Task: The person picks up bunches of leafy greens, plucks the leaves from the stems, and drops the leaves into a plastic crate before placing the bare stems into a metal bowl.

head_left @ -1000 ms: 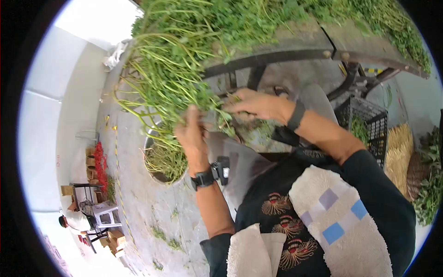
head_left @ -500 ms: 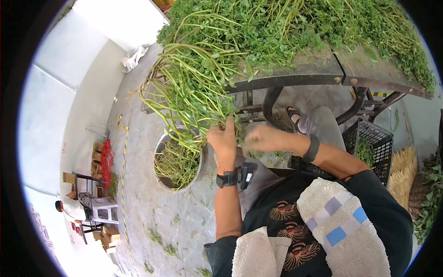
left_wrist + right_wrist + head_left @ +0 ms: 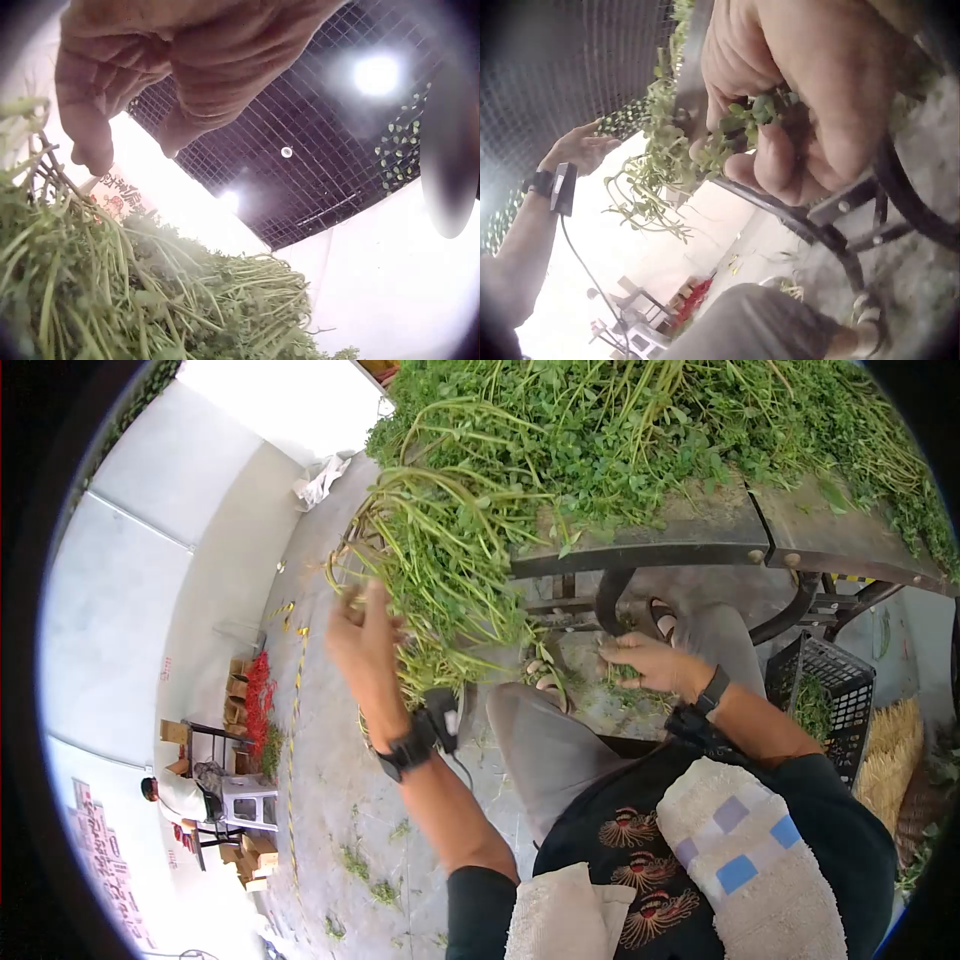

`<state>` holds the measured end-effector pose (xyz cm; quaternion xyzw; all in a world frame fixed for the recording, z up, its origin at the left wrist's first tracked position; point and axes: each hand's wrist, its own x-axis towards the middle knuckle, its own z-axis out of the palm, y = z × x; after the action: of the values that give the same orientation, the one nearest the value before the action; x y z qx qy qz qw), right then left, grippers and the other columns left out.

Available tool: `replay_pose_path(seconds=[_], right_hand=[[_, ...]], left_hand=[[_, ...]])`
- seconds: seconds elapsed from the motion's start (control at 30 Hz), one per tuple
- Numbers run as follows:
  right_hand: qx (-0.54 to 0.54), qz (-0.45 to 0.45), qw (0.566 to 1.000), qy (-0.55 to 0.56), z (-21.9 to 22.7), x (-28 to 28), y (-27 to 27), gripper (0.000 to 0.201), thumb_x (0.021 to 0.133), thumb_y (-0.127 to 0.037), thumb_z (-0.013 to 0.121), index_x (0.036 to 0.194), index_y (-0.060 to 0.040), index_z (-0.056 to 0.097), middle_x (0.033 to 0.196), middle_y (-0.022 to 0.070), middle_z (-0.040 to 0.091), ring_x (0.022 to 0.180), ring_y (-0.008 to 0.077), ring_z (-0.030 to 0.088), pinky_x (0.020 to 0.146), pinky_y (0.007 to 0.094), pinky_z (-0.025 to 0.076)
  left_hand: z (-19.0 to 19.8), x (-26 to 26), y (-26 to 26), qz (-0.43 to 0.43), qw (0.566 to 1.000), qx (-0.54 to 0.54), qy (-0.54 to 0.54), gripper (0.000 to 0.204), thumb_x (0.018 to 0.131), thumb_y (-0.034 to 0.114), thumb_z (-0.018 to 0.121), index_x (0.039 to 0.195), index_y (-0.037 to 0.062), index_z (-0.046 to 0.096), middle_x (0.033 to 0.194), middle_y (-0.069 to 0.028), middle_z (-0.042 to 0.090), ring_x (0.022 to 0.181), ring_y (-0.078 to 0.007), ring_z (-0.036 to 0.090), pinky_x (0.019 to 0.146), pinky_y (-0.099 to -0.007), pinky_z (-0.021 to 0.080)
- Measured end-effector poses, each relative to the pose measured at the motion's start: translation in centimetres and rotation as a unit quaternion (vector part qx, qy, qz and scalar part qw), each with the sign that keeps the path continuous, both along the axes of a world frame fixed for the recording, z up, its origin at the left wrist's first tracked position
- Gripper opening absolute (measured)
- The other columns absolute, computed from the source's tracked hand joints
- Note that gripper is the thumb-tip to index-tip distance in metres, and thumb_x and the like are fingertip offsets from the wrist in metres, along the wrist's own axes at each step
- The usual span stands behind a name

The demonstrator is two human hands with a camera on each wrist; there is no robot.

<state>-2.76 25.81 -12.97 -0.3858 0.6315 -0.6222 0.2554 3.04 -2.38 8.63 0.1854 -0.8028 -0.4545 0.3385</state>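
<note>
My left hand (image 3: 362,660) is raised beside the long green stems (image 3: 440,550) that hang over the table's left end. In the left wrist view its fingers (image 3: 90,142) bend loosely above the leafy heap (image 3: 150,292), with nothing between them and the thumb. Lower and to the right, my right hand (image 3: 655,663) is in front of the table's edge, over the floor. Its fingers curl round a small bunch of leafy sprigs (image 3: 761,111), whose lower part the palm hides. A large heap of the same greens (image 3: 620,440) covers the tabletop.
The table's dark front edge (image 3: 650,553) runs above my knees (image 3: 530,740). At right stand a black crate (image 3: 845,705) with greens inside and a straw bundle (image 3: 885,755). Scraps of greens (image 3: 355,862) lie on the floor. Far left, a person (image 3: 185,800) sits near a stool (image 3: 248,805).
My left hand first came to the stem ends near the right hand, then moved left and up, away from them. The right hand drew back to the right. The view shifted, and the bucket is now mostly hidden.
</note>
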Motion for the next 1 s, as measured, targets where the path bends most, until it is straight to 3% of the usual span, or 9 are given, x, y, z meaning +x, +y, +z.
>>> replay_pose_path(seconds=[0.03,0.2,0.3,0.47,0.6,0.67,0.73,0.9,1.0], right_hand=[[0.019,-0.009,0.918,-0.395,0.4,0.1,-0.1,0.024,0.091,-0.029,0.055,0.104,-0.0085,0.058,0.097,-0.0016,0.056,0.079,0.0078,0.047,0.062,0.0233,0.041],[0.046,-0.032,0.883,-0.466,-5.2,-1.0,0.4,0.033,0.090,-0.021,0.058,0.118,-0.0069,0.052,0.109,0.0003,0.056,0.088,0.0148,0.051,0.075,0.0280,0.046],[0.023,-0.045,0.984,0.171,-10.2,-1.1,2.1,0.054,0.076,0.000,0.068,0.125,-0.0053,0.047,0.115,0.0107,0.055,0.094,0.0242,0.054,0.080,0.0343,0.046],[0.096,-0.011,0.991,0.094,-9.6,-1.6,4.8,0.054,0.076,-0.003,0.067,0.126,-0.0035,0.045,0.117,0.0142,0.055,0.102,0.0335,0.053,0.086,0.0405,0.043],[0.110,-0.034,0.963,0.243,-8.8,-2.1,5.4,0.051,0.077,-0.004,0.065,0.124,-0.0021,0.046,0.114,0.0155,0.057,0.101,0.0358,0.053,0.088,0.0415,0.042],[0.039,-0.047,0.958,0.280,-9.7,-2.3,5.3,0.040,0.083,-0.013,0.063,0.119,-0.0017,0.050,0.110,0.0113,0.059,0.095,0.0298,0.056,0.081,0.0373,0.046],[0.044,-0.034,0.937,-0.346,-9.9,-2.0,4.8,0.032,0.089,-0.025,0.058,0.113,-0.0044,0.056,0.103,0.0032,0.060,0.087,0.0171,0.056,0.070,0.0300,0.049],[0.067,-0.078,0.887,-0.451,-9.3,-1.3,4.0,0.027,0.090,-0.034,0.055,0.102,-0.0112,0.063,0.093,-0.0053,0.058,0.079,0.0057,0.050,0.059,0.0217,0.044],[0.065,-0.086,0.894,-0.435,-9.2,-1.3,3.8,0.025,0.089,-0.035,0.056,0.098,-0.0123,0.064,0.090,-0.0055,0.057,0.074,0.0056,0.050,0.056,0.0219,0.041]], left_hand=[[1.0,-1.6,-0.5,-0.002,1.000,-0.005,0.004,0.049,0.084,0.031,0.064,0.108,-0.0104,0.055,0.083,-0.0136,0.064,0.055,-0.0111,0.057,0.045,-0.0236,0.045],[3.9,-11.4,-2.6,0.030,0.980,-0.131,-0.145,0.099,0.073,0.050,0.068,0.131,-0.0176,0.024,0.098,-0.0307,0.060,0.078,-0.0312,0.066,0.064,-0.0328,0.054],[2.5,-16.8,-3.0,0.033,0.956,-0.229,-0.179,0.118,0.067,0.057,0.069,0.134,-0.0188,0.008,0.122,-0.0405,0.041,0.109,-0.0386,0.053,0.088,-0.0394,0.047],[-1.6,-21.7,-5.1,0.083,0.923,-0.198,-0.320,0.122,0.066,0.048,0.073,0.138,-0.0082,-0.008,0.141,-0.0379,0.005,0.129,-0.0412,0.027,0.099,-0.0413,0.037],[-3.8,-20.7,-10.8,0.020,0.917,-0.271,-0.291,0.078,0.071,0.023,0.069,0.127,-0.0131,0.028,0.122,-0.0281,0.045,0.107,-0.0332,0.052,0.086,-0.0400,0.046],[-1.2,-17.2,-7.9,-0.066,0.971,0.191,-0.129,0.036,0.075,0.011,0.062,0.102,-0.0102,0.050,0.094,-0.0172,0.059,0.083,-0.0270,0.060,0.073,-0.0356,0.051],[-0.6,-14.9,-9.0,-0.080,0.956,0.269,-0.081,0.024,0.077,0.008,0.059,0.094,-0.0076,0.052,0.085,-0.0138,0.058,0.074,-0.0253,0.060,0.068,-0.0338,0.052],[0.9,-7.1,-10.7,-0.127,0.906,0.401,0.044,0.018,0.083,0.006,0.053,0.095,-0.0073,0.056,0.085,-0.0128,0.063,0.076,-0.0225,0.063,0.067,-0.0313,0.054],[-0.8,-2.8,-13.6,-0.190,0.971,0.128,0.063,0.023,0.086,0.010,0.053,0.102,-0.0069,0.056,0.091,-0.0118,0.064,0.079,-0.0196,0.063,0.067,-0.0293,0.053]])
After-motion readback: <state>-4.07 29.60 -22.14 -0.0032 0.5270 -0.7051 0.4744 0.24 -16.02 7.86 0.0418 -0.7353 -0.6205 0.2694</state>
